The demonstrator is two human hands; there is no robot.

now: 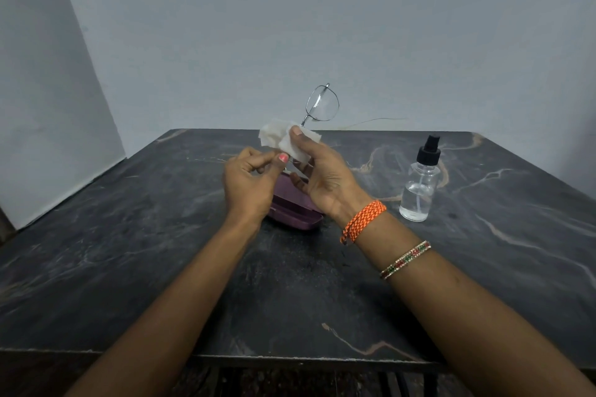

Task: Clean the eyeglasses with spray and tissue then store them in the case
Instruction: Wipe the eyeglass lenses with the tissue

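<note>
Head view shows you holding the eyeglasses (322,103) up above the purple case (295,206), which lies shut on the dark marble table (129,267). Your right hand (322,177) pinches the white tissue (283,138) around the lower lens, thumb pressed on the paper, while the other lens stands bare and high above the case. Your left hand (250,180) has its fingers curled in beside the tissue, just over the case; it seems to pinch the frame or a temple, though the exact hold is hidden.

The thin metal frame looks easy to bend, so rubbing hard with only one lens supported could twist the bridge. A damp tissue may tear or slide, and then the glasses could drop onto the case or table. The spray bottle (419,184) stands upright to the right of the case, near your right forearm; a wide elbow swing could knock it over.
</note>
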